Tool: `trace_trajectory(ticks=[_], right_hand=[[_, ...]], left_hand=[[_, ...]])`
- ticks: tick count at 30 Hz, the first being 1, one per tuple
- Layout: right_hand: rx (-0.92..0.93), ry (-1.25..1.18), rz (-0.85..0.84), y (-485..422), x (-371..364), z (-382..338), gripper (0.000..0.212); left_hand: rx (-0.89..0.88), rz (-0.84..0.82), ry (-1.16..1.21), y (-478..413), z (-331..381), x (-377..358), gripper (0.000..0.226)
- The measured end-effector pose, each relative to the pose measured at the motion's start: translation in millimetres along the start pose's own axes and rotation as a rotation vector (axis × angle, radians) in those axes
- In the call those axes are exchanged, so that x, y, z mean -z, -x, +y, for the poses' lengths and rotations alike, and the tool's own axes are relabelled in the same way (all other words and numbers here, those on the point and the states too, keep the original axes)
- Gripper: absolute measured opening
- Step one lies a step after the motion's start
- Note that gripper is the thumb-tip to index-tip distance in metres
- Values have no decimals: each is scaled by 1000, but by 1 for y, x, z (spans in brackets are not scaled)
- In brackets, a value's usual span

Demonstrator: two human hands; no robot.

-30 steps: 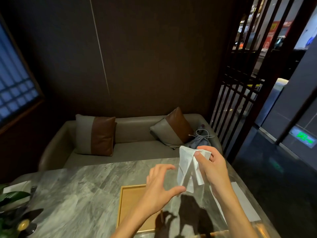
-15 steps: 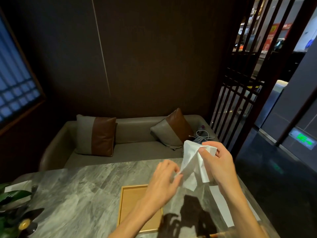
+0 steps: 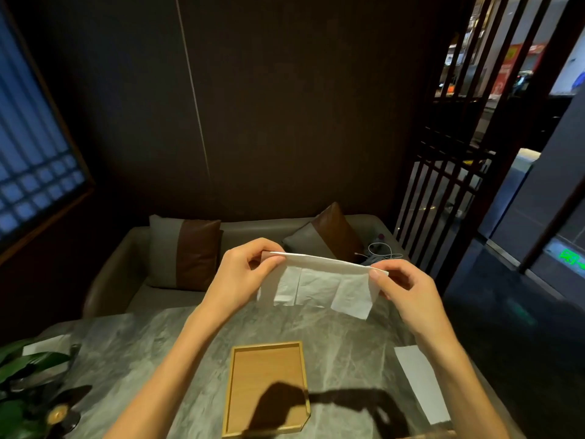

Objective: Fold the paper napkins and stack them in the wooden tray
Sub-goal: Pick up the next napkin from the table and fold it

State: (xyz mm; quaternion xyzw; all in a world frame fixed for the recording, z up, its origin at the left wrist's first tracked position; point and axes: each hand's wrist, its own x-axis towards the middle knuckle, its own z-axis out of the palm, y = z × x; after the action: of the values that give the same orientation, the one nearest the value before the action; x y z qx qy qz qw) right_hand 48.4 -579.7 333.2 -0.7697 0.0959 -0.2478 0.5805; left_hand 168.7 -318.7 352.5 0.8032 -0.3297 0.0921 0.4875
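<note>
A white paper napkin (image 3: 319,282) is stretched out flat in the air above the far part of the table. My left hand (image 3: 243,274) pinches its upper left corner and my right hand (image 3: 402,288) pinches its upper right corner. The sheet hangs down from the top edge with fold creases showing. Below it, a shallow wooden tray (image 3: 234,403) lies on the grey marble table with nothing in it, partly under the shadow of my hands. Another white napkin (image 3: 419,384) lies flat on the table to the right of the tray.
The marble table (image 3: 133,359) ends close on the right beside a dark floor. A green plant (image 3: 22,384) and a small dish stand at the left edge. Behind the table is a sofa (image 3: 152,293) with two cushions and a cable.
The napkin hung crumpled from my right hand alone. My left hand came up and took the other corner, and both hands pulled it wide into a spread sheet.
</note>
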Motion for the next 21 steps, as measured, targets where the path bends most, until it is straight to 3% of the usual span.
trace_trajectory(ticks=[2,4,6,8,11,13,15,18,21], right_hand=[[73,104,43,-3,-5,-4,9],[157,168,39,-6,-10,-15,8],[258,253,-79,-11,-14,-33,7],[367,489,-331,-20,-20,-52,6],[453,794,-635,-33,-35,-69,7],[510,845,-639,-40,-39,-68,8],[531,744,-472,-45,-35,-56,19],[226,298,-221,-37,-21,-33,44],[-125,-137,-309,-18,-23,-1,51]], left_hand=[[69,11,-38,1,-3,1,26],[112,2,-228,4,-7,1,18],[87,-158,-388,7,-6,-5,49],[91,-376,-234,10,3,-19,73],[101,-517,-11,14,11,-46,51],[118,-463,70,15,10,-57,27],[188,-363,243,17,5,-60,23],[314,-243,445,23,2,-55,21],[445,-222,551,26,-2,-52,27]])
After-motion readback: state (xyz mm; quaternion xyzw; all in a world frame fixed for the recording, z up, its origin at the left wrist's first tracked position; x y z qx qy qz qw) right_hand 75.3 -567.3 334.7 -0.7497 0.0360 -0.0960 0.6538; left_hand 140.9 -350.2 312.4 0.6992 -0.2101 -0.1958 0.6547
